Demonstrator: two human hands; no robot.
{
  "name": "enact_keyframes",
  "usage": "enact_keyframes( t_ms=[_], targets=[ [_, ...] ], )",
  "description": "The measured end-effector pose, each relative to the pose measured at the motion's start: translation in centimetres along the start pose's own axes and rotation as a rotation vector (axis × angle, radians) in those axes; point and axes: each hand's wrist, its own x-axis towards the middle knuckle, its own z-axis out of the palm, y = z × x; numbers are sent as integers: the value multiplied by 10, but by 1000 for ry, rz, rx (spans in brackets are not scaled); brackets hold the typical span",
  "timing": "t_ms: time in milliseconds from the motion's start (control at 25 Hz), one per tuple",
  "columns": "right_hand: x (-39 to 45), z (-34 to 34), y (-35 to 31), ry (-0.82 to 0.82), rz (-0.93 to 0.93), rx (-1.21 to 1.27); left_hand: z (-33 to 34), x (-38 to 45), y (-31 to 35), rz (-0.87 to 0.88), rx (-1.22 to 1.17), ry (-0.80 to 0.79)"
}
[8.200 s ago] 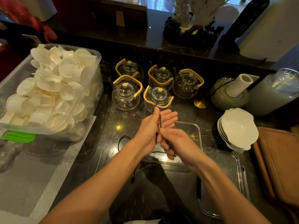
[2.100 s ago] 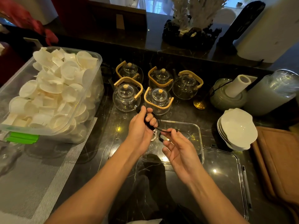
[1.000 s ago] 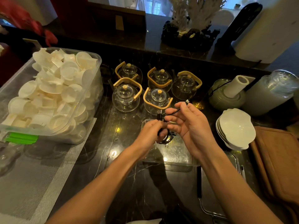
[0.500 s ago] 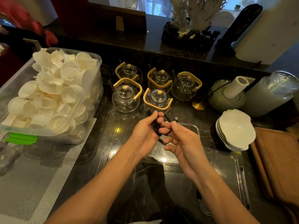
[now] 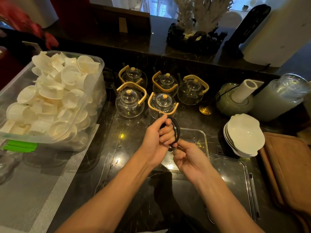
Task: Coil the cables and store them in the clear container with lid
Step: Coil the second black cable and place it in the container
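A thin black cable (image 5: 176,130) is wound into a small coil of several loops. My left hand (image 5: 156,138) grips the coil, fingers curled through it, just above the near-left part of the clear container (image 5: 202,137). My right hand (image 5: 186,157) pinches the bottom of the coil from the right; the cable end is hidden in my fingers. The container stands open on the dark marble counter, and I cannot tell if anything lies in it. Its clear lid (image 5: 235,179) lies flat to the right of the container.
Several glass teapots (image 5: 162,105) with wooden handles stand just behind my hands. A big plastic bin of white cups (image 5: 50,101) fills the left. Stacked white bowls (image 5: 244,133), a brown board (image 5: 289,169) and jars stand right. A grey mat (image 5: 33,182) lies near left.
The loose end seen a second ago has been wound in. My right hand has dropped from above the coil to its underside, and the coil has shifted slightly up in my left hand.
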Motion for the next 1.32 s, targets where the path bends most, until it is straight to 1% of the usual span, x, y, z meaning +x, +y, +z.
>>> enact_keyframes(
  t_ms=[160,240,280,360,480,560,680,760,840,920,1040,1240,1320],
  targets=[
    [0,-4,1,-118,-11,-256,-12,-1,8,-86,86,-8],
    [-1,-6,2,-182,-46,-366,-16,-3,13,-137,118,-5],
    [-1,-7,3,-205,-79,-422,-17,-4,14,-152,159,19],
    [2,-11,7,-220,-155,-485,-18,-6,15,-136,338,122],
    [8,-16,13,-205,-243,-493,-14,-7,13,-50,663,244],
    [8,-15,15,-222,-293,-494,-6,-8,8,51,854,309],
    [8,-14,12,-241,-326,-462,-4,-7,2,211,1048,370],
    [8,-15,8,-272,-305,-440,-7,-7,1,261,1080,378],
    [6,-14,6,-311,-286,-422,-10,-6,3,264,1090,347],
    [5,-14,6,-314,-290,-409,-9,-8,2,260,1107,315],
    [6,-13,7,-310,-273,-360,-13,-7,0,277,1145,335],
    [5,-8,9,-295,-200,-257,-8,-12,-6,503,1283,357],
    [5,-8,10,-298,-216,-247,-7,-11,-8,471,1266,354]
  ],
)
